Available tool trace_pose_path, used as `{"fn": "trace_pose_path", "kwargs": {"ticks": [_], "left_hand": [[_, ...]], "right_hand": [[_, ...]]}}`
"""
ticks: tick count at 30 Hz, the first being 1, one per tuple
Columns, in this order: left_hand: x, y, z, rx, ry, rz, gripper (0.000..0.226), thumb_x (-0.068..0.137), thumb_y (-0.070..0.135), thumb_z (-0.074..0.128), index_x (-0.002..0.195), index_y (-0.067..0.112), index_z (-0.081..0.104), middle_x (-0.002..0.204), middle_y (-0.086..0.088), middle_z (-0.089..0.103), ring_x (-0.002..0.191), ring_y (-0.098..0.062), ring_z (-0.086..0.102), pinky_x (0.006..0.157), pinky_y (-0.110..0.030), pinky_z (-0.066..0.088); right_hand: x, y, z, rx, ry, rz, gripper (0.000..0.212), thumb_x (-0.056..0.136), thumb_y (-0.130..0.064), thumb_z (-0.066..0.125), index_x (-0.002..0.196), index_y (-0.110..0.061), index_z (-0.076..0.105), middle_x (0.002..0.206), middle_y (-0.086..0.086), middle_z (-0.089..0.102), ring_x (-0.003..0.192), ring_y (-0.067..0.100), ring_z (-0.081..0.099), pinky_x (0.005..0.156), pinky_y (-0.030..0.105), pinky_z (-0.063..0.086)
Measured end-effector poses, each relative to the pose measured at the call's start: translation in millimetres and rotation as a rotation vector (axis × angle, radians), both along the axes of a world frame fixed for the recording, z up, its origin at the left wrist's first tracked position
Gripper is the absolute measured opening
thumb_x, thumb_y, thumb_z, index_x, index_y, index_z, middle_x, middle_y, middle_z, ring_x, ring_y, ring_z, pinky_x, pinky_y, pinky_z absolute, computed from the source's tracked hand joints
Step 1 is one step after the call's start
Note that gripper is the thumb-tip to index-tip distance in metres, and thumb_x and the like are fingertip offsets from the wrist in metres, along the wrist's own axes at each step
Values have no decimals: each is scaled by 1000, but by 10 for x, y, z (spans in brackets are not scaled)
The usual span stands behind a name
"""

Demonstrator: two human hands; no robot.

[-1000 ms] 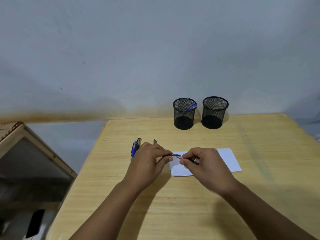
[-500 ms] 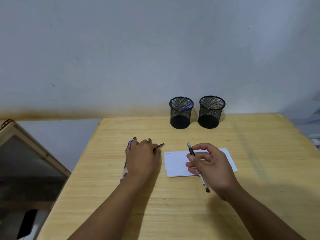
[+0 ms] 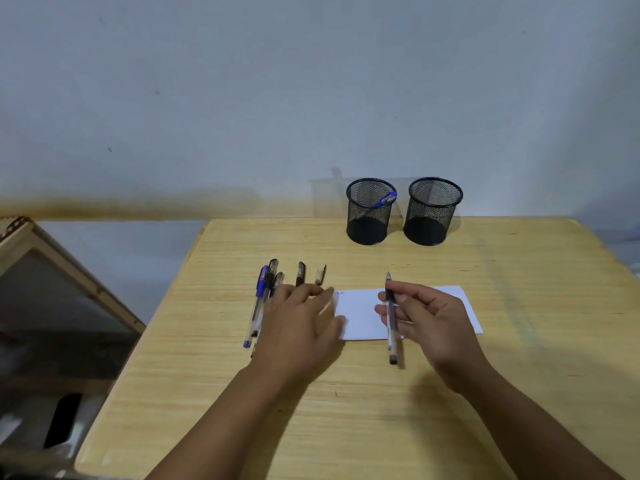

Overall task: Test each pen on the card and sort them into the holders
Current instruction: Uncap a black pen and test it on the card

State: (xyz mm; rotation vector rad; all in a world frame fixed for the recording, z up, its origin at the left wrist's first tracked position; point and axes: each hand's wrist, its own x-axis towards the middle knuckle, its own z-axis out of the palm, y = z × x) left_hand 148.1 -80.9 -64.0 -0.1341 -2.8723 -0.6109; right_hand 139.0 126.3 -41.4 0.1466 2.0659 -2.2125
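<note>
Head view: uncapped black pen (image 3: 391,313), tip up

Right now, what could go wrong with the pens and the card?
1. The right hand holds the pen tip-up, away from the card. It probably has to be turned before writing, and could slip while turning.
2. The left hand lies flat with only its fingers at the card's edge. The card could slide during the scribble.
3. The loose cap lies near the other pens. It could get mixed up or knocked away.
</note>
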Motion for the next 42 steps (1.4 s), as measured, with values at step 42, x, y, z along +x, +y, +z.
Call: {"fn": "trace_pose_path", "kwargs": {"ticks": [42], "left_hand": [[104, 113, -273, -19, 42, -131, 41, 76, 63, 58, 103, 35, 70, 125, 18, 64, 107, -18, 43, 89, -34, 25]], "right_hand": [[-314, -264, -299, 649, 233, -28, 11, 91, -25, 66, 85, -33, 63, 79, -21, 67, 74, -13, 62, 67, 8, 44]]}}
